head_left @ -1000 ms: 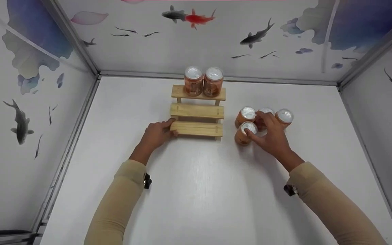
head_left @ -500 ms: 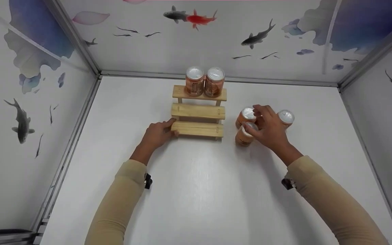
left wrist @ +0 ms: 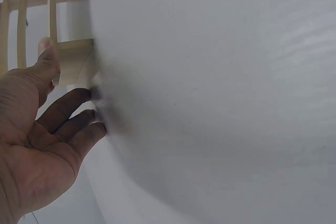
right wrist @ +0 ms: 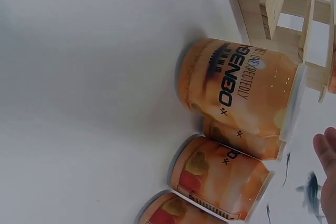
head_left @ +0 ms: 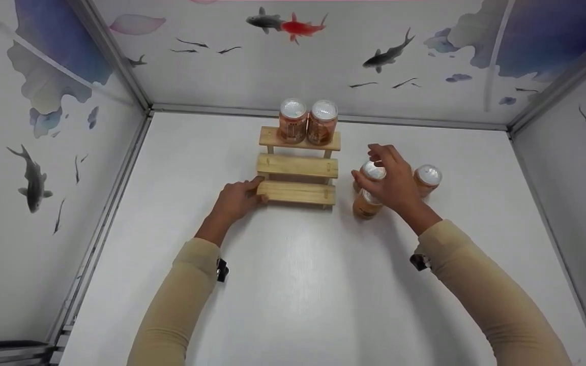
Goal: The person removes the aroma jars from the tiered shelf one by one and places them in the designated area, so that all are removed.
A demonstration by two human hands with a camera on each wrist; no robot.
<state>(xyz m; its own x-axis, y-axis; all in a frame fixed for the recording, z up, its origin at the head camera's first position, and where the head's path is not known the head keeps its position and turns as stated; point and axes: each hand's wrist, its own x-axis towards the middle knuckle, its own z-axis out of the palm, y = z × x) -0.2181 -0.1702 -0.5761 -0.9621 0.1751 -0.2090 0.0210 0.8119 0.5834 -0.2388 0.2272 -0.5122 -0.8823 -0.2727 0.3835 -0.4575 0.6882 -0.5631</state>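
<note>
My left hand (head_left: 235, 200) holds the left end of the lowest step of a three-step wooden rack (head_left: 297, 193). In the left wrist view, its thumb (left wrist: 46, 56) lies against the step's end and the other fingers bend near the tabletop. Two orange cans with silvery tops (head_left: 293, 122) stand side by side on the top step. To the right of the rack, my right hand (head_left: 393, 178) hovers over a group of similar cans, fingers loosely bent and nothing held. A front can (head_left: 367, 207) and a right can (head_left: 428, 179) show beside it; the hand partly covers the group.
The rack and cans stand on a white table (head_left: 293, 284). White panels with painted fish (head_left: 303, 26) enclose it at the back and sides. In the right wrist view, the nearest can (right wrist: 236, 87) stands close to the rack's wooden end (right wrist: 257, 14).
My right hand has moved up and left, from among the cans on the right to above the left ones. The left hand stays at the rack. The cans stand where they were.
</note>
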